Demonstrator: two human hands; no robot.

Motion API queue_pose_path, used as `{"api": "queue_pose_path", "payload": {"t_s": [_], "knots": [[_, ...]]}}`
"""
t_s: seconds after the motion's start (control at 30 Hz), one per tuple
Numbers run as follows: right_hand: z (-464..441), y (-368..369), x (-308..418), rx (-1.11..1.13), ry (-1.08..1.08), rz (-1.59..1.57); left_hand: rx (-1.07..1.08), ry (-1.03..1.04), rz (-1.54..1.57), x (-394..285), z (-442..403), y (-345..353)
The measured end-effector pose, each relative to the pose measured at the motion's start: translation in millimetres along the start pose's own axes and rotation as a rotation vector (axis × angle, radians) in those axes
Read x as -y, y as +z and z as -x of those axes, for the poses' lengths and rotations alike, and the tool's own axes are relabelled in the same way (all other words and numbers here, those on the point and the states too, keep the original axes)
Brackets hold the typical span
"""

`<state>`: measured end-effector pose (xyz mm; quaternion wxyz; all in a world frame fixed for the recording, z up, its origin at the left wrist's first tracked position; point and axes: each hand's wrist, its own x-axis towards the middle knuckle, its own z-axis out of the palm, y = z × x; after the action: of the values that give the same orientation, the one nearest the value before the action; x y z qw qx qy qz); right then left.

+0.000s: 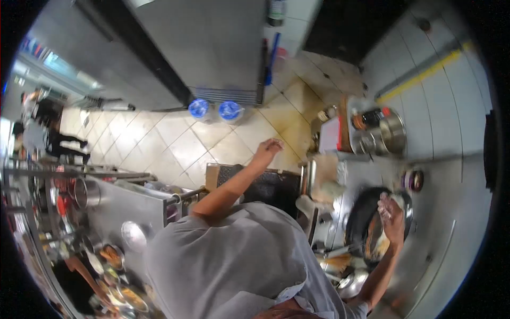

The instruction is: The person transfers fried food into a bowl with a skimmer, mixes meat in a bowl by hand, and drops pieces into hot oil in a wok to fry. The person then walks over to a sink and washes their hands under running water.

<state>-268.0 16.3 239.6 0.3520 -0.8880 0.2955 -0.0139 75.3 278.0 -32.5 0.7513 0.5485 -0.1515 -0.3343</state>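
Over the tiled floor, my left hand is held out with fingers loosely bent and apart, pale residue on the fingertips, nothing visible in it. My right hand hangs above a large dark wok on the stove. White, floury patches coat its fingers, and blur hides whether they grip anything. Beneath that hand, some pale and brownish contents show inside the wok, partly covered by the hand and wrist.
A metal pot and bottles stand beyond the wok. Two blue-lidded tubs sit on the floor by a steel cabinet. Metal bowls rest on the left counter. Other people are at the left.
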Motion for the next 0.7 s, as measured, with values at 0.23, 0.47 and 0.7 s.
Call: {"api": "queue_pose_path", "payload": {"t_s": [0.23, 0.47, 0.7], "knots": [[-150.8, 116.6, 59.4, 0.366, -0.212, 0.073, -0.163, 0.031, 0.012, -76.7, 14.2, -117.2], [-315.0, 310.6, 75.2, 0.759, -0.055, -0.426, -0.564, 0.127, -0.084, -141.5, 60.5, -245.0], [-376.9, 477.9, 146.4, 0.852, 0.120, -0.424, -1.017, 0.210, -0.133, -165.7, 149.8, -304.3]]}}
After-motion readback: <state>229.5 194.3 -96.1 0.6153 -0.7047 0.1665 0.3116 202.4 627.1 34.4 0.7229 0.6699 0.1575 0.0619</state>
